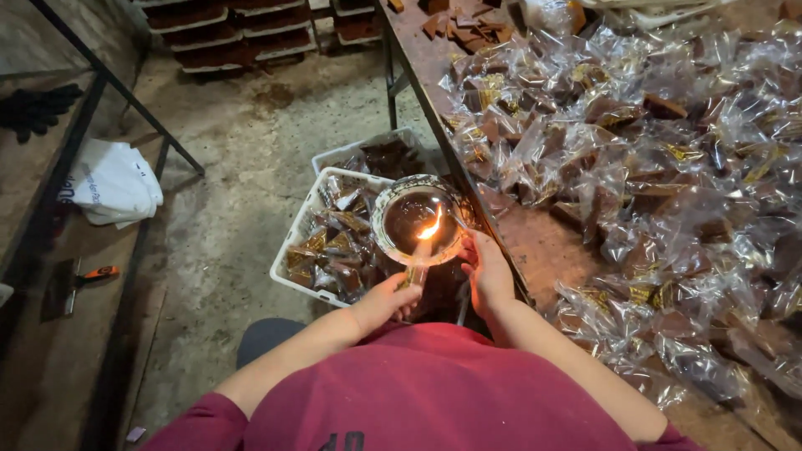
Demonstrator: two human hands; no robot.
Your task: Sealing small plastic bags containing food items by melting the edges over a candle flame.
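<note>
A round metal bowl holding dark liquid and a burning flame sits just off the table's edge, in front of me. My left hand pinches a small clear-wrapped brown packet with a gold label, held just below the flame. My right hand is curled by the bowl's right rim, fingertips pointing toward the flame. Whether it grips the packet's wrapper is hidden.
A white crate of wrapped packets stands on the floor under the bowl, with a second crate behind it. A heap of clear-wrapped brown pieces covers the rusty table. On the left shelf lie a white bag, black gloves and a scraper.
</note>
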